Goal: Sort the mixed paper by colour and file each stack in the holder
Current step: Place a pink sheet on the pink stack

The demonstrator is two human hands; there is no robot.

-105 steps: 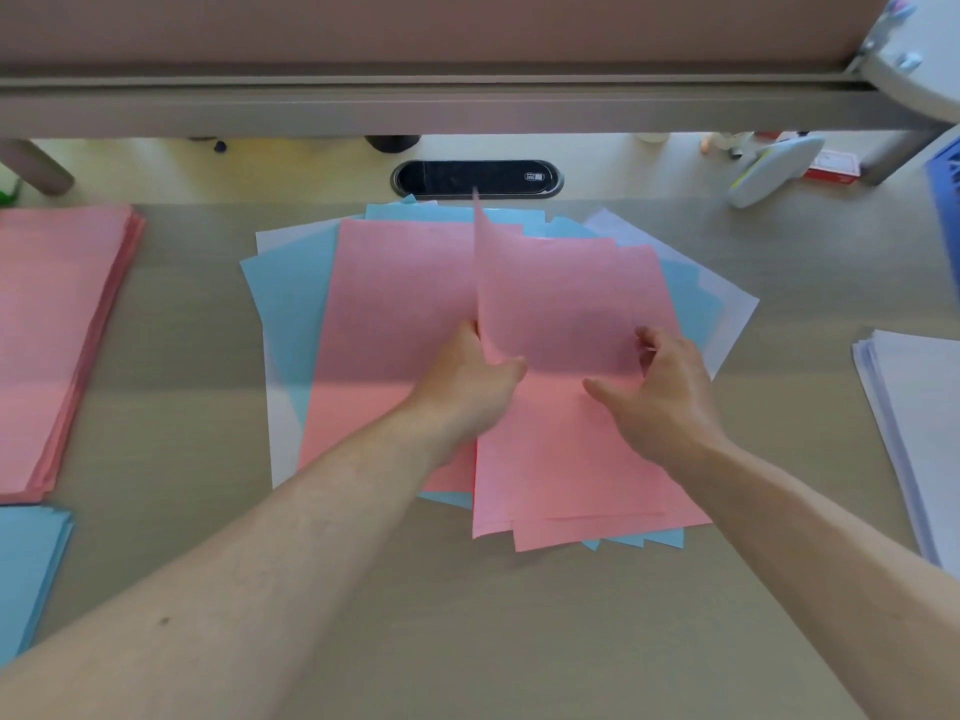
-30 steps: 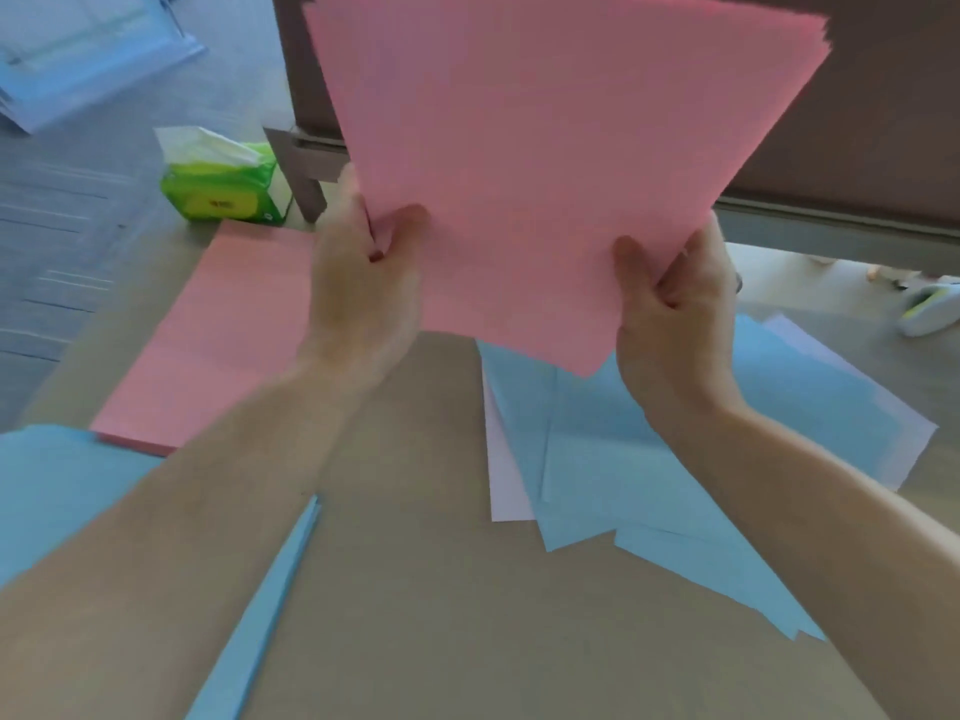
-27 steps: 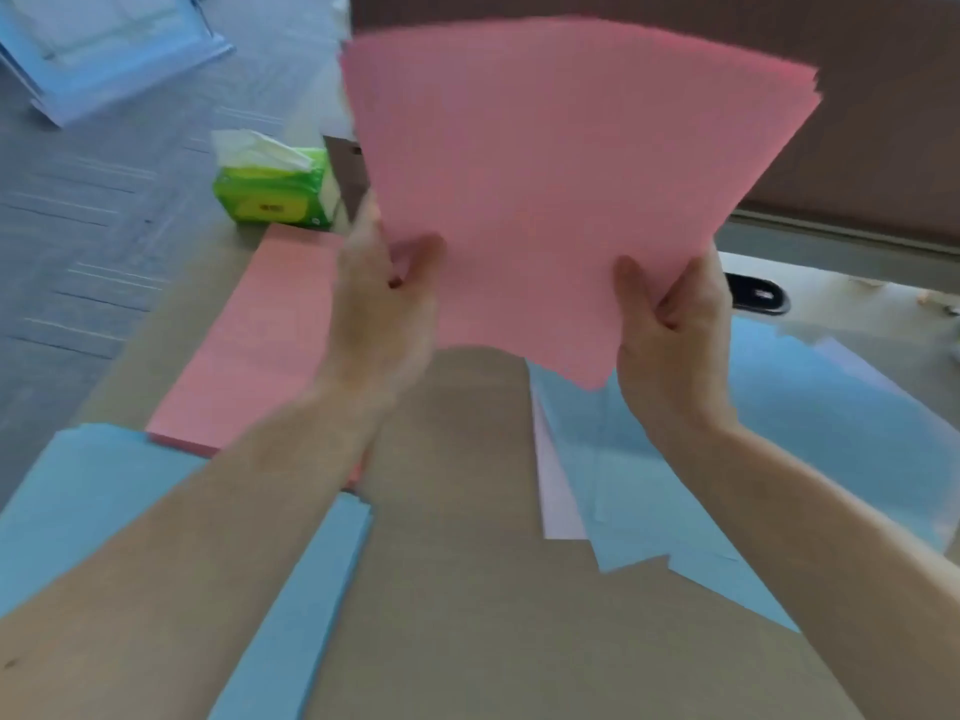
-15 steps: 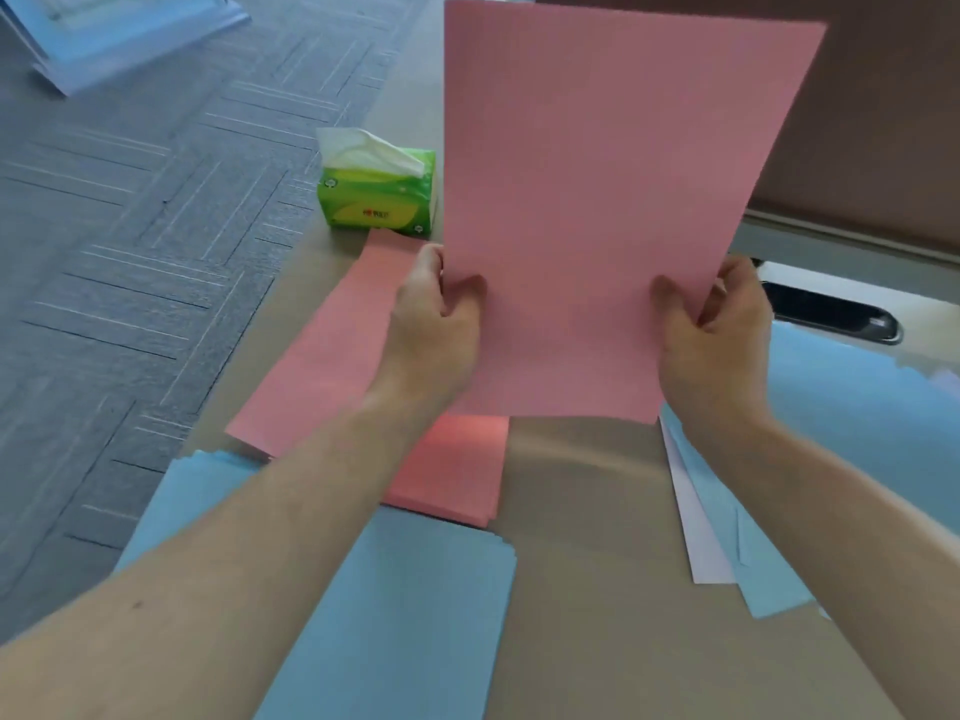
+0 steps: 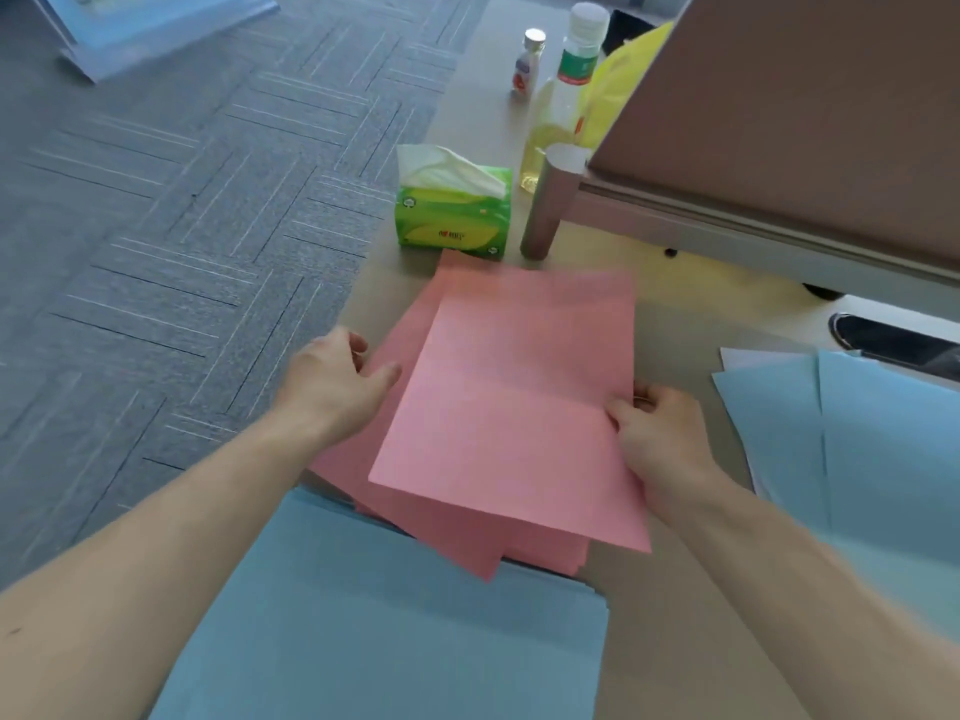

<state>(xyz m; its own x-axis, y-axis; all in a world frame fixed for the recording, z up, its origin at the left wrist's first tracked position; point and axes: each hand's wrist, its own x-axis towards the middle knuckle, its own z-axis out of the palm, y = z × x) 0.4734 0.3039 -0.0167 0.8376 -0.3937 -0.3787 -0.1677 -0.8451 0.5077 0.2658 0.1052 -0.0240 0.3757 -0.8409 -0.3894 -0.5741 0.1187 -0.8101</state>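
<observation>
A bundle of pink sheets (image 5: 514,407) lies slanted on top of the pink stack (image 5: 457,548) at the desk's left side. My right hand (image 5: 657,433) pinches the bundle's right edge, thumb on top. My left hand (image 5: 337,379) hovers at the bundle's left edge with loose fingers, its thumb pointing at the paper and nothing held. The sorted blue stack (image 5: 395,641) sits nearer to me, partly under my left forearm. The remaining mixed pile (image 5: 862,459), blue sheets over a white one (image 5: 743,356), lies at the right. No holder is in view.
A green tissue pack (image 5: 452,215) and a round partition post (image 5: 548,205) stand just beyond the pink stack. Two bottles (image 5: 563,90) and a yellow bag stand farther back. The desk's left edge drops to grey carpet (image 5: 182,226). A black cable grommet (image 5: 893,340) sits at the right.
The pink bundle, held upright in both hands half a second ago, has come down flat onto the pink stack. My left hand has let go of it; my view has swung left.
</observation>
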